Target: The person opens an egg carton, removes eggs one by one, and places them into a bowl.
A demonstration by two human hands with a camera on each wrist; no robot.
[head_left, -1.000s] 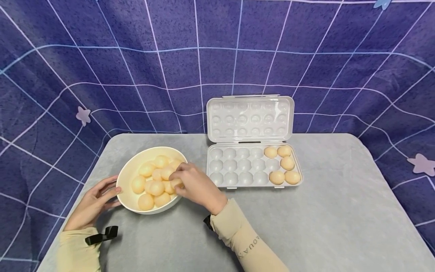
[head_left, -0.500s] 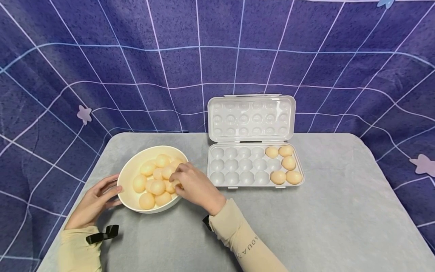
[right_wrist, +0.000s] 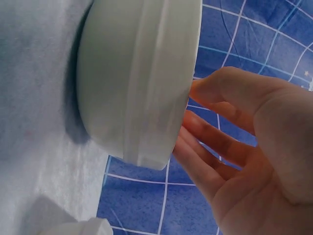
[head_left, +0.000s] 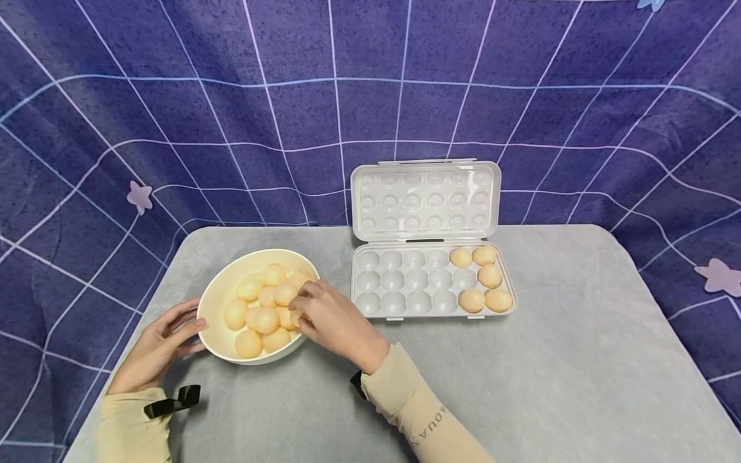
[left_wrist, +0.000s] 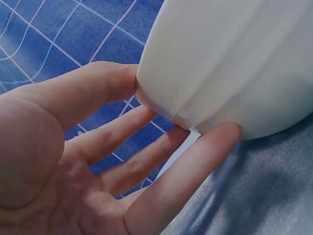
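A cream-coloured bowl (head_left: 214,329) with several pale eggs (head_left: 266,319) piled in it stands at the left of the table. My left hand (head_left: 155,350) holds the bowl's left side, thumb at the rim and fingers spread along the outer wall, as the left wrist view shows. Over the bowl's right rim reaches my right hand (head_left: 338,319), whose thumb and fingers pinch an egg (head_left: 294,319) among the others. That egg is partly covered by the fingers. In the right wrist view the fingertips disappear behind the bowl's rim.
A white egg carton (head_left: 417,281) stands right of the bowl, lid (head_left: 425,202) raised. Several brown eggs (head_left: 489,276) occupy its right end; the other pockets hold none. A grey cloth covers the table (head_left: 579,347); a blue gridded curtain (head_left: 370,109) hangs behind.
My right fingers have shifted slightly at the egg, which now shows less between them. The left hand, the bowl and the carton stay as they were.
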